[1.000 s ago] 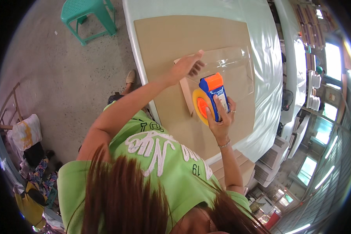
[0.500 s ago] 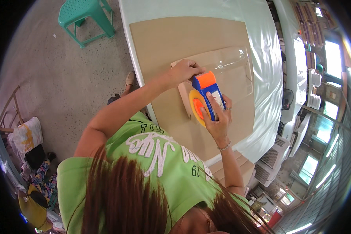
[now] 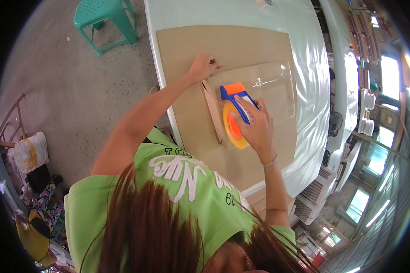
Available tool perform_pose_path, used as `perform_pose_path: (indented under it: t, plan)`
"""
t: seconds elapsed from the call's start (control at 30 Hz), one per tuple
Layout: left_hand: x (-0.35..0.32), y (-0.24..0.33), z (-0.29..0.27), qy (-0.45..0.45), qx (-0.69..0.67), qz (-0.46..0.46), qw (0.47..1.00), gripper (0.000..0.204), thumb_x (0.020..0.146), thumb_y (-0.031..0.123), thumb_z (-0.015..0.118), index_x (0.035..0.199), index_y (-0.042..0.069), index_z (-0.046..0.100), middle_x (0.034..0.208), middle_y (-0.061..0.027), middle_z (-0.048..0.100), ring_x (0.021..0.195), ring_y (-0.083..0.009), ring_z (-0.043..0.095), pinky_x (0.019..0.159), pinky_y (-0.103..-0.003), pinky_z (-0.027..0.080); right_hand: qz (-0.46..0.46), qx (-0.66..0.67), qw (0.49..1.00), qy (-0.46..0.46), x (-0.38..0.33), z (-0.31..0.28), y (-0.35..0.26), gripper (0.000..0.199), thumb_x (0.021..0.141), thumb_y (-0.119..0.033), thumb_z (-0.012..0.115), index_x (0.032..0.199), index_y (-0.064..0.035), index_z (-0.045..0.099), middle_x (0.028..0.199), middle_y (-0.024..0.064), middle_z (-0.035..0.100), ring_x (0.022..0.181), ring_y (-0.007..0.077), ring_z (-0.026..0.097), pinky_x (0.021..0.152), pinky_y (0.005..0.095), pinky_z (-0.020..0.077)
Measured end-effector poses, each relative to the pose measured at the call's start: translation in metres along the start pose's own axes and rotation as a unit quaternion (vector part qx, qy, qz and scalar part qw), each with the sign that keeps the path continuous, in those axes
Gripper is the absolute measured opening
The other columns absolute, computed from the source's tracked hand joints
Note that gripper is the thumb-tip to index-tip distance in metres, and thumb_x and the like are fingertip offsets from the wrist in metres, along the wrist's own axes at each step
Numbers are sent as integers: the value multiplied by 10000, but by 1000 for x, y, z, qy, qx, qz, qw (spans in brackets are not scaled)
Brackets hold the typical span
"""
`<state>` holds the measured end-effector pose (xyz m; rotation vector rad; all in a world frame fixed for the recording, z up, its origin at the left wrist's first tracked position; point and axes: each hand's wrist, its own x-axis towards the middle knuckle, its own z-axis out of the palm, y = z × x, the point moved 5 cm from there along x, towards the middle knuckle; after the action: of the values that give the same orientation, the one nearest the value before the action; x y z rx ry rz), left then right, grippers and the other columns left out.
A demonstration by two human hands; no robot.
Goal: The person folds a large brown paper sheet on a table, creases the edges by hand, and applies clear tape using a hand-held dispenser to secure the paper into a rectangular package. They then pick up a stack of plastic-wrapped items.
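Observation:
My right hand (image 3: 258, 127) is wrapped round a blue tape dispenser (image 3: 248, 103) with an orange front and a yellow-rimmed tape roll (image 3: 234, 125). The dispenser is over a folded brown cardboard piece (image 3: 271, 102), whose far part has a glossy, clear tape-like sheen. Its near-left flap (image 3: 212, 113) stands slightly raised. My left hand (image 3: 205, 68) is at the far-left corner of that piece, apart from the dispenser. Its fingers are pinched together; what they hold, if anything, cannot be made out.
Beneath lies a larger flat brown cardboard sheet (image 3: 191, 45) on a table with a shiny pale cover (image 3: 307, 91). A green plastic stool (image 3: 100, 16) stands on the concrete floor to the left. A fan (image 3: 335, 123) and grey vented units (image 3: 316, 186) are at the right.
My left hand has moved away from the dispenser's front, toward the far left. My right hand has shifted the dispenser slightly left, and its grip has turned. The whole view has shifted a little.

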<state>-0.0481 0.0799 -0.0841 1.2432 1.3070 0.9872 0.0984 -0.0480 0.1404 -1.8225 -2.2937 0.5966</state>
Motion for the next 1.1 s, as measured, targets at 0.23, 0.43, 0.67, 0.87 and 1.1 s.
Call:
perform_pose_path:
  t: [0.23,0.43,0.67,0.87,1.1]
  plan:
    - [-8,17,2,-77,163,-13,984,230,830,292,712,901,78,755,755,-112,696,678,-219,669,642,-373,531,69,-34,993,-85,36,8,-1,350,799,-309,729,1127,-186,717,923,126,606,825,301,632,729,390,519]
    - [-3,14,4,-60,329,92,938,432,773,200,732,1199,187,658,1072,-144,627,1057,-298,613,810,-426,525,34,-31,996,-75,41,11,2,316,793,-333,712,1078,-201,736,916,146,616,809,313,648,706,399,523]
    - [-37,17,-15,119,213,119,962,598,883,123,605,1442,99,394,1390,-191,409,1223,-375,476,961,-474,446,-3,-48,996,-77,46,22,21,363,774,-407,712,1084,-221,738,963,139,641,879,302,654,760,401,521]
    - [-169,-6,86,205,99,31,973,605,1033,332,313,1519,7,156,1584,-199,109,1451,-325,179,1170,-485,123,-5,-36,991,-131,51,16,11,412,805,-423,700,1121,-160,719,1052,101,716,985,264,662,857,351,503]
    - [-185,32,117,258,-97,-26,961,636,1047,408,196,1545,65,0,1618,-141,-4,1498,-254,-15,1187,-461,-41,9,1,976,-217,72,24,30,405,735,-451,672,1041,-197,746,982,83,718,888,238,662,806,357,508]
